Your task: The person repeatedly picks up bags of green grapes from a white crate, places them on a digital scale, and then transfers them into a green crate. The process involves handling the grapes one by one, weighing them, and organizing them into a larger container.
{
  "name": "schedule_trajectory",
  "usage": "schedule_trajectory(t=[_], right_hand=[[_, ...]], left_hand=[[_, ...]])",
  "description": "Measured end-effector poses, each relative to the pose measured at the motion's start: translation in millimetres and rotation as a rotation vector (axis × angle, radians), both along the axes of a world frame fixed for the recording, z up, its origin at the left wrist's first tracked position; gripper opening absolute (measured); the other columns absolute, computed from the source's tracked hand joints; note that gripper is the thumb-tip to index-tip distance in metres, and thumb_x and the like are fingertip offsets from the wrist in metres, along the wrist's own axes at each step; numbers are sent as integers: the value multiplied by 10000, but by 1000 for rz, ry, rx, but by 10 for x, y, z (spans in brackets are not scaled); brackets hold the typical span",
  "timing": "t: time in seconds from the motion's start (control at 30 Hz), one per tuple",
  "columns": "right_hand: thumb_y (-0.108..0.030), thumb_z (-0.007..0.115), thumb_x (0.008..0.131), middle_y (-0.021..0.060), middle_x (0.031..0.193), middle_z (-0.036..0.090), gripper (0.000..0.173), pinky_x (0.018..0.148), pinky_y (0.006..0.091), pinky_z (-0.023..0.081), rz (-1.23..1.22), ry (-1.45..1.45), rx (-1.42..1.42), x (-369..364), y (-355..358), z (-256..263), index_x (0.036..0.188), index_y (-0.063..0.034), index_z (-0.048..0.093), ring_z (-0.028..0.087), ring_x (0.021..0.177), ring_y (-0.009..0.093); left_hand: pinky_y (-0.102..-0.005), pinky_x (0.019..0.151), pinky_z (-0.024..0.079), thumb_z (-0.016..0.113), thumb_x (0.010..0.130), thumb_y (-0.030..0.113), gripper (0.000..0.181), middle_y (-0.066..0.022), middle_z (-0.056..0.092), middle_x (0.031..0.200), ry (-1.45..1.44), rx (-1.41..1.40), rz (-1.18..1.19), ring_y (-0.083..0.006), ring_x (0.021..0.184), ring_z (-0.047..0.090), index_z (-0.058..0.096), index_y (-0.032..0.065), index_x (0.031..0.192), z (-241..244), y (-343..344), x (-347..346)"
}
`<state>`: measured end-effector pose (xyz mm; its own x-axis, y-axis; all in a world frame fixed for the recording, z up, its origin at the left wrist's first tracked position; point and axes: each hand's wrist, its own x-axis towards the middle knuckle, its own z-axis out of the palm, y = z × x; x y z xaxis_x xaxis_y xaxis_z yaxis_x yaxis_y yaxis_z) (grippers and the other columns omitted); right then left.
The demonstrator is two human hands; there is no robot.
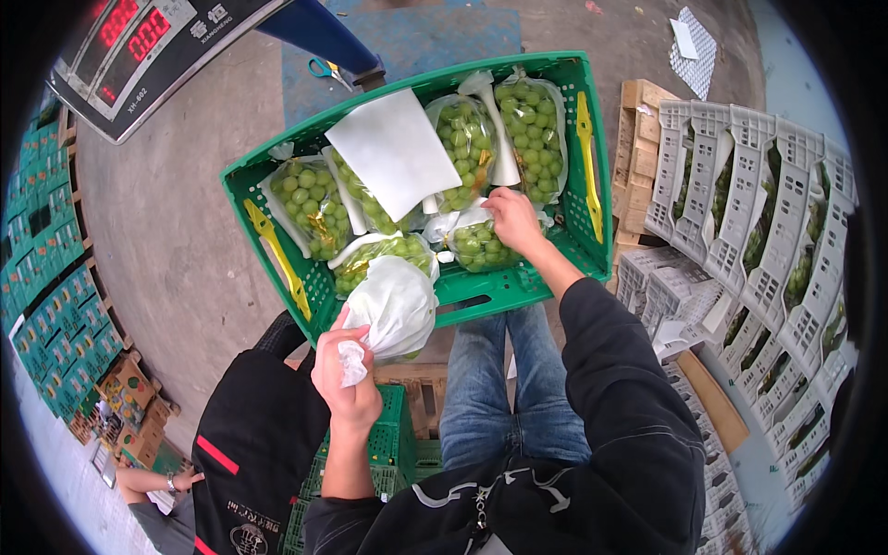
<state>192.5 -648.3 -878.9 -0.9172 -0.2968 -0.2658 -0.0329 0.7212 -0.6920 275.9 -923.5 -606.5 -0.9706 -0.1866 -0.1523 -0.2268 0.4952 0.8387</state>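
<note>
A green plastic crate [479, 295] with yellow handles stands before me, holding several clear bags of green grapes [309, 201]. My left hand [347, 374] grips the gathered neck of a white-wrapped bunch of grapes [395, 305] at the crate's near left edge. Inside the crate, my right hand [513, 218] has its fingertips on the white wrapping of a bagged bunch [479, 246] lying near the front wall; whether they pinch it I cannot tell. A white foam sheet [395, 152] rests on the bags at the back. White foam strips [506, 159] stand between bags.
A scale's display [132, 48] on a blue post is at the upper left. Scissors [329, 71] lie behind the crate. Grey crates [749, 201] are stacked on the right beside a wooden pallet [635, 152]. A person in a black apron [257, 423] is close on my left.
</note>
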Motion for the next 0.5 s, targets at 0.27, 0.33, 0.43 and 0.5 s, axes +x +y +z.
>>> schedule_trajectory(t=[0.27, 0.33, 0.43, 0.5], right_hand=[[34, 604, 751, 76, 971, 629, 179, 849, 399, 469, -38, -2, -126, -39, 183, 160, 893, -49, 673, 579, 983, 306], [31, 610, 737, 104, 998, 614, 257, 843, 406, 481, -83, -62, -119, -38, 161, 106, 978, -46, 660, 585, 953, 322], [25, 612, 730, 100, 975, 610, 274, 810, 413, 489, 160, -23, -32, -114, 103, -21, 980, -69, 675, 596, 936, 324], [-7, 608, 730, 75, 893, 609, 252, 772, 412, 495, 178, 56, -23, -94, 13, -56, 926, -126, 712, 611, 884, 310]], left_hand=[[-545, 1010, 432, 583, 878, 58, 118, -176, 619, 880, 28, 12, -7, -389, 950, 642, 563, -58, 878, 107, 82, 39], [-491, 987, 426, 569, 917, 110, 188, -164, 604, 927, 5, 29, -26, -417, 1081, 593, 578, -77, 934, 111, 79, 60], [-470, 983, 421, 563, 940, 144, 234, -160, 594, 947, -10, 28, -50, -428, 1135, 573, 585, -87, 963, 117, 125, 72], [-476, 991, 418, 563, 941, 146, 235, -161, 591, 943, -11, 23, -58, -422, 1123, 577, 585, -87, 963, 116, 161, 84]])
